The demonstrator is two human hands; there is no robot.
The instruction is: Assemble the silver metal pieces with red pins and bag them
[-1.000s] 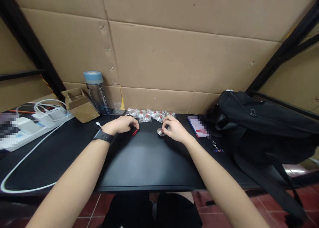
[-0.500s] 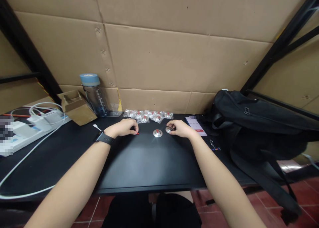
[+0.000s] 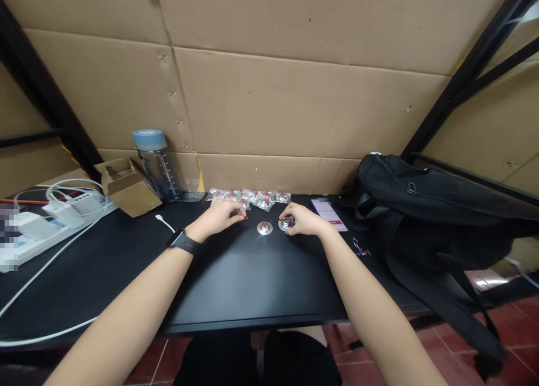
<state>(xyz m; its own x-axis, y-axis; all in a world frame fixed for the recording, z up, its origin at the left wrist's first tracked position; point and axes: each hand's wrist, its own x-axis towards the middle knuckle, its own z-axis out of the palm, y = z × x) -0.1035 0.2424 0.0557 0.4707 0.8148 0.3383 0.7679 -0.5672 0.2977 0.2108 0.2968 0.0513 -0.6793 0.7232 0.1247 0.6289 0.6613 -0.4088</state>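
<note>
Pinching red cord [image 3: 246, 218], left hand [image 3: 223, 215]; gripping metal disc [image 3: 283, 226] by rim, right hand [image 3: 302, 219], just below frame centre; best handling: disc flat, steady, middle uncovered by fingers

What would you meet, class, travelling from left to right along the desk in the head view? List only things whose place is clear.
White power strip → blue-capped bottle → left hand → red-centred silver disc → right hand → phone → black backpack.
</note>
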